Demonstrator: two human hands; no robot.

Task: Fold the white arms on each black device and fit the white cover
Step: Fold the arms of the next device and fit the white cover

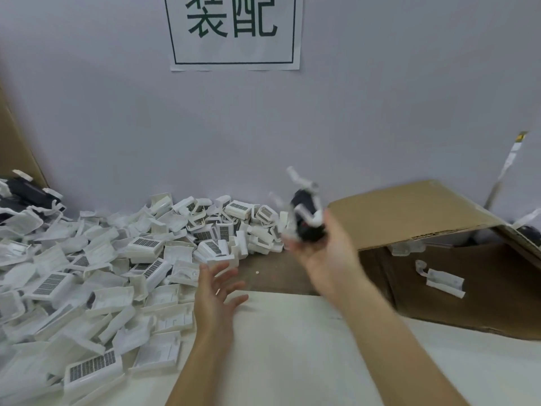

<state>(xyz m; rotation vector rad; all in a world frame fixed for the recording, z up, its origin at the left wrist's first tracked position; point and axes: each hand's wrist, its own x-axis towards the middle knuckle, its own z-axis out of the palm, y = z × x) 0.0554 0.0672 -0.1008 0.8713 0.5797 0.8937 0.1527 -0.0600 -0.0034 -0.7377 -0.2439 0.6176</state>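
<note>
Your left hand hovers with fingers spread and empty above the pale tabletop, beside the heap of white covers. Your right hand, raised and motion-blurred, grips one black device whose white arms appear unfolded, no cover on it. Beyond, a cardboard box holds a few white parts. By the look of it, most folding and fitting remains.

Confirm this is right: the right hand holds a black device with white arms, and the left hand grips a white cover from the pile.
Wrong on one point. In the head view the left hand is open and holds nothing. The right hand does hold the black device with white arms.
</note>
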